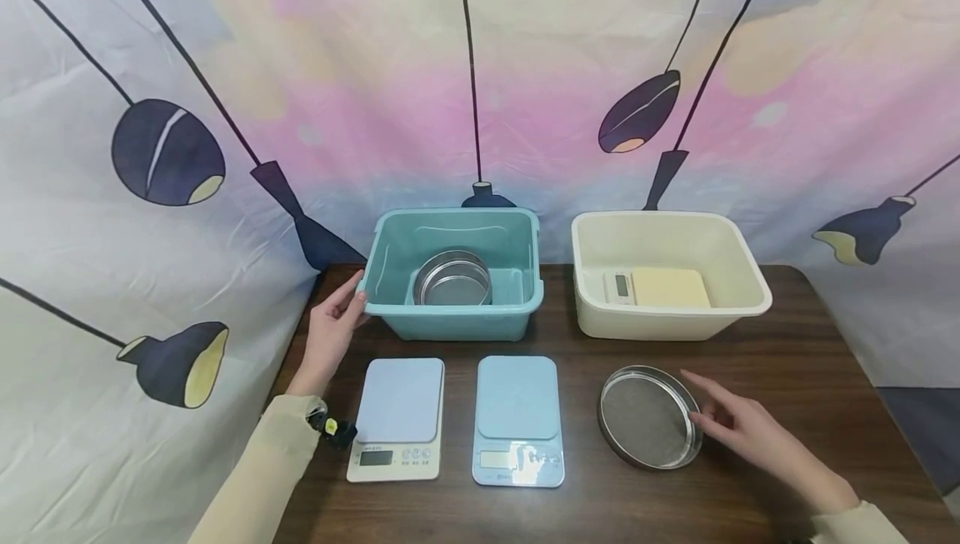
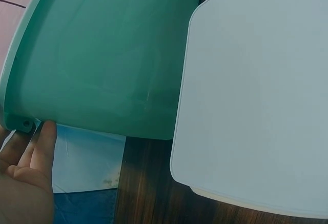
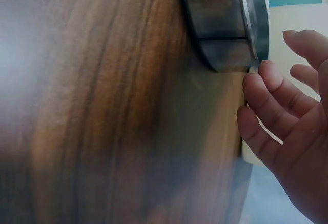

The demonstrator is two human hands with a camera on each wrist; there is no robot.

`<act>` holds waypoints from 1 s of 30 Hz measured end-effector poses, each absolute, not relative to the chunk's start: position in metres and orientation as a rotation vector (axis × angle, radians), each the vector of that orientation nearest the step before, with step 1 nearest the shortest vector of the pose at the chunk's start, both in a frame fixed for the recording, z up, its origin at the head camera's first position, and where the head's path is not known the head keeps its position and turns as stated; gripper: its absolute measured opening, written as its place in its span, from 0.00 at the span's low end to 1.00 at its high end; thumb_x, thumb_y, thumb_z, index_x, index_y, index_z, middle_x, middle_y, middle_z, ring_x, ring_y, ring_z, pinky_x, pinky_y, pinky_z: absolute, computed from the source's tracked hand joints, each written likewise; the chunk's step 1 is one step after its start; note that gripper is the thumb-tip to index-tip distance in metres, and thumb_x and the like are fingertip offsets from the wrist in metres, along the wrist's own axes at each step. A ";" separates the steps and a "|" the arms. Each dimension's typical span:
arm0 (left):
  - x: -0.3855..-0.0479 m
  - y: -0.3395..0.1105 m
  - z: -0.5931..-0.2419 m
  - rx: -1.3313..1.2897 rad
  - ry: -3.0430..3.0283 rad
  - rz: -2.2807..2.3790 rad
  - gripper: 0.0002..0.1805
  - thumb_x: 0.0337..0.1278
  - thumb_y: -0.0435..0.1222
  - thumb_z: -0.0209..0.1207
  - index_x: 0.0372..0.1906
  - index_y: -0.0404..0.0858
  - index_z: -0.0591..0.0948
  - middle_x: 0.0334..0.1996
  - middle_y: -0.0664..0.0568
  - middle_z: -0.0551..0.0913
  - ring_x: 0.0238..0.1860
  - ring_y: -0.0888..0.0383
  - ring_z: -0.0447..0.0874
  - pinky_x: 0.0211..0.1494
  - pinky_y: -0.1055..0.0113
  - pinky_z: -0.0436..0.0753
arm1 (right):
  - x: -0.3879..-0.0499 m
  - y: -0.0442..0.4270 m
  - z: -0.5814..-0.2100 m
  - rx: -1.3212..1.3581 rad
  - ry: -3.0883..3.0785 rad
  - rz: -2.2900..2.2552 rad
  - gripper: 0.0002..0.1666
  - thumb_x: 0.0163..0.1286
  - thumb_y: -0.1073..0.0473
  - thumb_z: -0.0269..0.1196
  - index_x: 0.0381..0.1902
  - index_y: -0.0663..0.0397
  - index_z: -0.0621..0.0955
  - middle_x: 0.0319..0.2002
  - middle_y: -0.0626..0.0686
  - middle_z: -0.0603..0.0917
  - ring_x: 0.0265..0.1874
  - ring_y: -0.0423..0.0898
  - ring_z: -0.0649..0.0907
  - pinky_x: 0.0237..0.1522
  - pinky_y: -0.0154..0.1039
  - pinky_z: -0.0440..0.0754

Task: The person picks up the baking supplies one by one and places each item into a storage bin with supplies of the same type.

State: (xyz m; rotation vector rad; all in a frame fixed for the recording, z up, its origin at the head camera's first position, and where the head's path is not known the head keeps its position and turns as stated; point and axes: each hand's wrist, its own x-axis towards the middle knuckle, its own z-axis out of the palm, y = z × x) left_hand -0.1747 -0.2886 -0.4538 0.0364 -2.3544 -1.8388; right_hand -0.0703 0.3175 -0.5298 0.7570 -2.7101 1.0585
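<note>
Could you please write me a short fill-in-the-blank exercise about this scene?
The person's ____ hand touches the blue-green tub.
Lying directly on the table are ____ kitchen scales.
In the head view, the round sieve on the table is to the ____ of these scales.

Missing words: left; two; right.

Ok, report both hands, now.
Left hand: holding the teal plastic basin at its left edge.
Right hand: open, beside the round metal sieve; contact unclear.

Sieve (image 1: 648, 421): shiny metal. Teal bin (image 1: 457, 325): smooth plastic. Blue scale (image 1: 518, 421): glossy panel. Table (image 1: 585, 515): grained wood.
</note>
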 end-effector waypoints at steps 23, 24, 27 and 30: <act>-0.181 -0.294 -0.466 0.019 -2.334 -1.812 0.26 0.79 0.39 0.57 0.77 0.43 0.72 0.69 0.36 0.77 0.51 0.72 0.83 0.54 0.74 0.85 | -0.062 0.320 -0.541 0.621 -2.926 1.299 0.35 0.73 0.66 0.66 0.73 0.69 0.67 0.23 0.37 0.80 0.14 0.33 0.75 0.19 0.33 0.73; -0.181 -0.294 -0.467 0.019 -2.332 -1.814 0.26 0.79 0.39 0.57 0.77 0.43 0.72 0.69 0.37 0.76 0.51 0.72 0.83 0.54 0.74 0.85 | -0.062 0.320 -0.541 0.621 -2.930 1.312 0.34 0.74 0.67 0.65 0.73 0.69 0.66 0.22 0.38 0.80 0.14 0.33 0.75 0.19 0.33 0.73; -0.180 -0.294 -0.467 0.015 -2.330 -1.816 0.26 0.79 0.40 0.57 0.76 0.44 0.72 0.69 0.38 0.76 0.52 0.72 0.83 0.54 0.74 0.85 | -0.062 0.320 -0.542 0.606 -2.944 1.336 0.34 0.74 0.67 0.64 0.73 0.69 0.66 0.21 0.38 0.79 0.14 0.34 0.75 0.19 0.33 0.73; -0.178 -0.292 -0.462 0.006 -2.336 -1.818 0.26 0.79 0.40 0.57 0.76 0.43 0.72 0.69 0.38 0.76 0.52 0.71 0.83 0.54 0.73 0.85 | -0.062 0.320 -0.543 0.598 -2.930 1.351 0.33 0.74 0.68 0.63 0.73 0.68 0.67 0.19 0.38 0.78 0.14 0.34 0.75 0.19 0.33 0.73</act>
